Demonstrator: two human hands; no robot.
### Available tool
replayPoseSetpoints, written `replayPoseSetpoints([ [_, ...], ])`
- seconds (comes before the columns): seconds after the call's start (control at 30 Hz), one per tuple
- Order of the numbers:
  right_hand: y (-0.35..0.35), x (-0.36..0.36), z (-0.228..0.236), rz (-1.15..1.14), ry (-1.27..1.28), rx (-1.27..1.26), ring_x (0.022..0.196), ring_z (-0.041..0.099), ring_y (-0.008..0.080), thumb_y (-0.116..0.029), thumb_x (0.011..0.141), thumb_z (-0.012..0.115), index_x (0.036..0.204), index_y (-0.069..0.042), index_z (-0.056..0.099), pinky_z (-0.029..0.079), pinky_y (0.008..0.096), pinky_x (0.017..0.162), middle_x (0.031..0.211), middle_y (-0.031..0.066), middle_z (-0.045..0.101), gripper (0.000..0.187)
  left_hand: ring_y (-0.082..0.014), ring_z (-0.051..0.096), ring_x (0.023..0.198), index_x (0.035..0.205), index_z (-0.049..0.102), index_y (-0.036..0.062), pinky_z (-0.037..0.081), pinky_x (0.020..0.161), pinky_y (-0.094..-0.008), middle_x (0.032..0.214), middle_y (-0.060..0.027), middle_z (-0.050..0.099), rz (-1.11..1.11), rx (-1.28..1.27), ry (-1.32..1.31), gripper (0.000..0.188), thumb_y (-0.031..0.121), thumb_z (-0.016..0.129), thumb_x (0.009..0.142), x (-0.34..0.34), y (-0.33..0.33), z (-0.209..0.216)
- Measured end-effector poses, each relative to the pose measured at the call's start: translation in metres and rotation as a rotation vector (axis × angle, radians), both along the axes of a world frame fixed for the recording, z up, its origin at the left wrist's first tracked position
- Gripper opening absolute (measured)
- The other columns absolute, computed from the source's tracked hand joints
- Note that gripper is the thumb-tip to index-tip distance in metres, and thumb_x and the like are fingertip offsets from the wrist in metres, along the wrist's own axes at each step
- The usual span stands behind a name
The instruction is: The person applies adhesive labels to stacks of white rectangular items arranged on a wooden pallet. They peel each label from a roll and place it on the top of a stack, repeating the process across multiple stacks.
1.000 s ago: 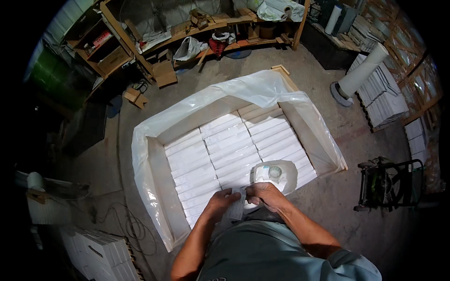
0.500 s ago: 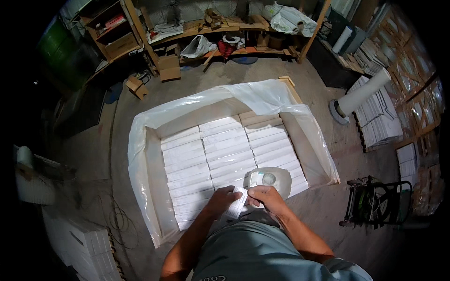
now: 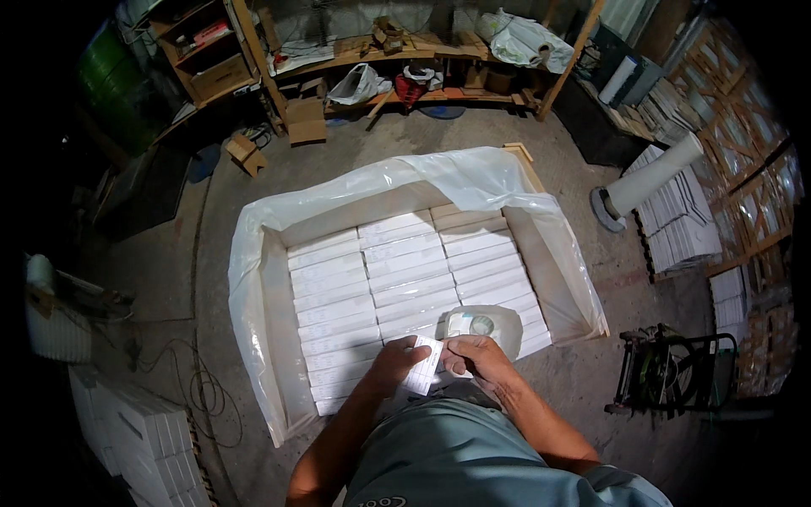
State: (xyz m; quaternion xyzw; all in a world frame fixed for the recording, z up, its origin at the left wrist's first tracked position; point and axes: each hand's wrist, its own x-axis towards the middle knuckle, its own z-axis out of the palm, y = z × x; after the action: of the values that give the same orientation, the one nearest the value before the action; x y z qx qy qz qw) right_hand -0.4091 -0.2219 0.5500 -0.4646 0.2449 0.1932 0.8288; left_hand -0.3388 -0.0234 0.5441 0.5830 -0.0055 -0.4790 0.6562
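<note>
My left hand [image 3: 395, 361] pinches a small white printed card [image 3: 422, 378] between thumb and fingers. At the card's upper right corner, my right hand [image 3: 476, 357] has its fingers closed on the edge. Both hands are over the near side of a large crate lined with clear plastic sheeting [image 3: 253, 262]. Inside it, rows of white boxes [image 3: 410, 262] lie packed side by side in three columns. Just beyond my right hand, a greyish rounded tray [image 3: 509, 325] sits on the boxes, with a round roll [image 3: 481, 325] and a white piece in it.
A black wheeled frame [image 3: 672, 372] stands on the floor to the right. Behind it are stacked white packs [image 3: 676, 215] and a leaning pale roll [image 3: 655, 175]. A wooden workbench [image 3: 405, 55] spans the back. More white boxes [image 3: 135, 431] and a loose cable [image 3: 203, 380] are at left.
The card has tilted a little, showing more of its printed face between my hands. My head view has shifted slightly; the crate and boxes stay as they were.
</note>
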Motion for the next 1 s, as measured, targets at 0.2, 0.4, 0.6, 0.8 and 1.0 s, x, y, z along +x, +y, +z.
replayPoseSetpoints([
  [0.2,-0.002,-0.001,-0.004,0.043,-0.004,0.047,0.070,0.056,0.0117,-0.019,0.093,0.062,0.103,0.008,0.064,0.044,0.0222,0.060,0.085,0.0102,0.066,0.029,-0.0170,0.064,0.076,0.111,0.059,-0.0051,0.056,0.066,-0.0319,0.090,-0.0111,0.065,-0.008,-0.050,0.029,0.037,0.027,0.061,0.091,0.002,0.000,-0.002],
  [0.4,-0.001,-0.002,-0.011,-0.004,0.010,0.215,0.075,0.058,0.0124,-0.019,0.093,0.062,0.104,0.006,0.065,0.045,0.0231,0.063,0.088,0.0093,0.066,0.027,-0.0174,0.064,0.077,0.111,0.059,-0.0049,0.054,0.067,-0.0315,0.092,-0.0114,0.065,-0.028,-0.038,0.017,0.038,0.028,0.062,0.091,0.004,0.000,0.001],
  [0.6,-0.003,-0.003,-0.024,0.032,-0.026,0.221,0.072,0.058,0.0123,-0.019,0.092,0.064,0.104,0.003,0.066,0.043,0.0227,0.061,0.089,0.0089,0.067,0.026,-0.0153,0.062,0.077,0.109,0.061,-0.0038,0.050,0.066,-0.0305,0.090,-0.0107,0.066,-0.053,0.014,-0.049,0.041,0.033,0.063,0.090,0.004,0.002,-0.013],
  [0.8,-0.001,0.004,-0.011,0.074,-0.024,-0.110,0.066,0.056,0.0110,-0.017,0.088,0.067,0.095,0.004,0.069,0.042,0.0229,0.058,0.080,0.0071,0.067,0.022,-0.0158,0.059,0.074,0.103,0.064,-0.0022,0.047,0.068,-0.0325,0.086,-0.0105,0.066,-0.112,0.169,-0.263,0.045,0.040,0.061,0.087,0.004,0.002,-0.014],
  [1.0,-0.001,0.005,-0.014,0.142,-0.159,-0.310,0.065,0.057,0.0109,-0.013,0.084,0.065,0.091,0.004,0.070,0.045,0.0250,0.059,0.076,0.0058,0.067,0.020,-0.0161,0.059,0.075,0.101,0.064,-0.0018,0.047,0.070,-0.0343,0.086,-0.0118,0.066,-0.161,0.213,-0.289,0.039,0.035,0.062,0.087,0.007,0.000,-0.007],
])
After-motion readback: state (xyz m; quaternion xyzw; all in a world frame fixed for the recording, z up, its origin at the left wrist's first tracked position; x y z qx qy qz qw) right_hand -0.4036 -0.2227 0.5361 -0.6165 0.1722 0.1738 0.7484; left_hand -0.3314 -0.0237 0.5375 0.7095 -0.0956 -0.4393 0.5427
